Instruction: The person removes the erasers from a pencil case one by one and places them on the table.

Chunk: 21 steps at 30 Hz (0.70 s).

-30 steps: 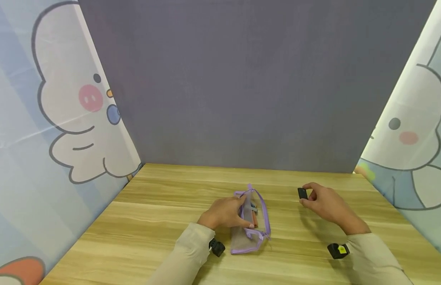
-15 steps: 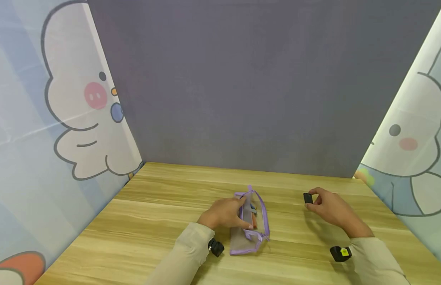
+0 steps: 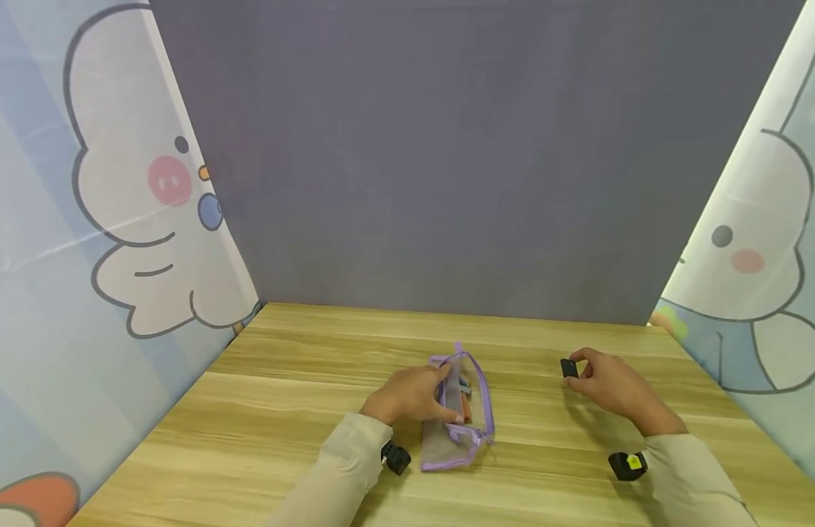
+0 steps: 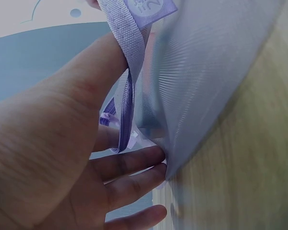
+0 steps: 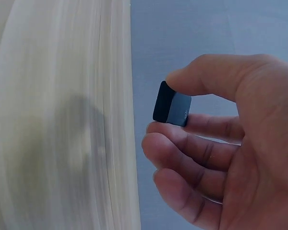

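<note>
A mesh zipper pouch with purple trim (image 3: 440, 449) lies on the wooden table, its mouth spread apart. My left hand (image 3: 407, 395) grips it at the opening, thumb and index finger set wide along the near edge. In the left wrist view the purple zipper strip (image 4: 127, 103) crosses the thumb, and fingertips touch the mesh (image 4: 201, 81). Inside the pouch show an orange piece (image 3: 466, 410) and a blue-grey piece (image 3: 465, 386), both partly hidden. Off to the right, my right hand (image 3: 608, 384) pinches a small black rectangular block (image 5: 172, 103) above the table, between thumb and fingers.
The wood-grain table (image 3: 282, 351) ends at a tall grey panel (image 3: 447, 161) at the back. Cartoon-printed curtains (image 3: 38, 293) stand at both sides. A small black camera (image 3: 396, 457) sits on the left wrist, another black camera (image 3: 626, 465) on the right one.
My right hand has shifted slightly to the right and toward me with the black block, then stays about still. My left hand keeps its place on the pouch.
</note>
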Each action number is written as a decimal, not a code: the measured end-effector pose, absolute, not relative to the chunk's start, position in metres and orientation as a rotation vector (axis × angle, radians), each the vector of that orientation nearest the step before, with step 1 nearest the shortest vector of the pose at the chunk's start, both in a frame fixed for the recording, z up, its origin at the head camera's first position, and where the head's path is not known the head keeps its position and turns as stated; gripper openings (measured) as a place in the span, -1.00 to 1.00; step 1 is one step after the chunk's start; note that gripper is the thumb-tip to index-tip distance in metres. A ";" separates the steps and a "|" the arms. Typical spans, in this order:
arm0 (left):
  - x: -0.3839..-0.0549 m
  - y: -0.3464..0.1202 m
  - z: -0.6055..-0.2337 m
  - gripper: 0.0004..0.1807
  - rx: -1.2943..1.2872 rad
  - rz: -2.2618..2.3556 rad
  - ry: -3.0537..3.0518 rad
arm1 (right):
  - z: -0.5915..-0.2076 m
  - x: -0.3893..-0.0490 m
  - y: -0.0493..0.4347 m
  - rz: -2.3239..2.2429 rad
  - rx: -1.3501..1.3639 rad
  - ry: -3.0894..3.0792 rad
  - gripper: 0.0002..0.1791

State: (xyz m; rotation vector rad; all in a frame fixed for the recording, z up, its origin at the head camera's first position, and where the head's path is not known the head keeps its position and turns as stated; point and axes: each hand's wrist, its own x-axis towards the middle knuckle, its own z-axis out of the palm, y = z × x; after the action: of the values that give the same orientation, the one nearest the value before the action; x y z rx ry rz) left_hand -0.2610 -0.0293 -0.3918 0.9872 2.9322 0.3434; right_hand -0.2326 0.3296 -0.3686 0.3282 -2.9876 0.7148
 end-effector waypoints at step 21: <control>-0.262 -0.032 -0.393 0.15 1.003 0.355 2.924 | -0.377 -0.237 0.338 0.651 0.299 -2.990 -0.43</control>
State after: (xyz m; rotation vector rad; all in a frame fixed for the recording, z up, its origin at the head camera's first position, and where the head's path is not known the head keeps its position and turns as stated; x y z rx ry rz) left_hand -0.2620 -0.0317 -0.3931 1.0030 2.9243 0.3552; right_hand -0.2371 0.3378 -0.3770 0.2986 -2.9900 0.6513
